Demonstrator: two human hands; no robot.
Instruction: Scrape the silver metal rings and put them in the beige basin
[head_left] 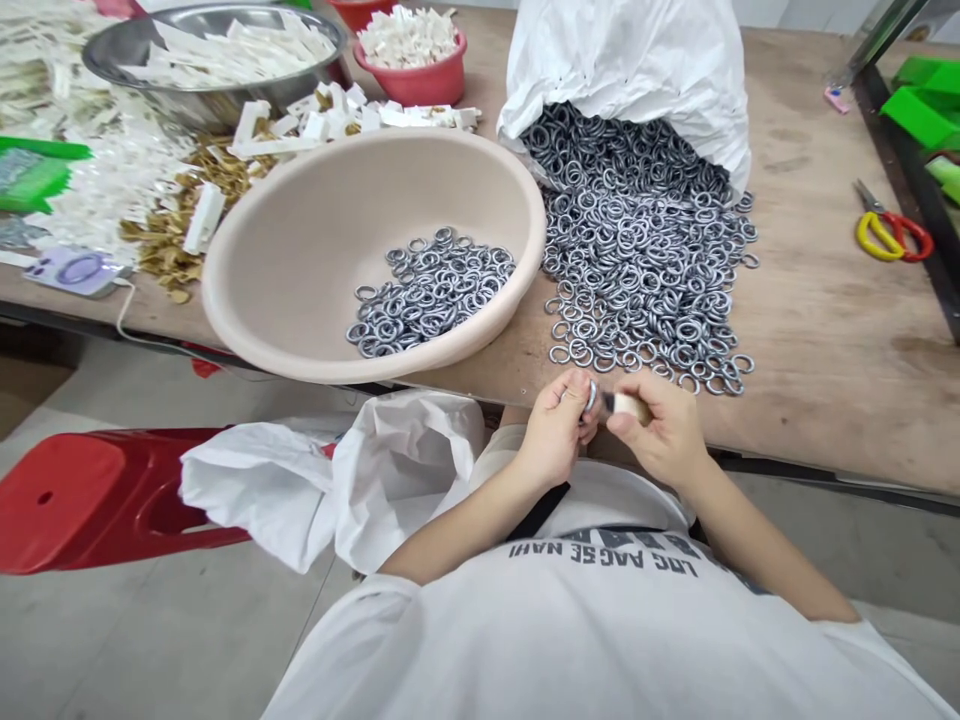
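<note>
At the table's front edge, my left hand [556,425] pinches a dark grey metallic ring [591,397] between thumb and fingers. Close beside it, my right hand [666,425] is closed around a small pale-handled tool [628,406] with a dark end toward the ring. Motion smears that end, so its kind cannot be made out. Just beyond my hands lies a spread pile of similar rings [637,260], spilling from a white sack [630,60]. To the left, a large beige basin [300,220] holds more rings [439,290] on its right side.
Scissors [892,232] with red and yellow handles lie at the right. A steel bowl [112,75] and a pink bowl [412,82] hold white pieces. A purple phone [75,270] with a cable lies far left. Below are a red stool [67,490] and white bags [405,460].
</note>
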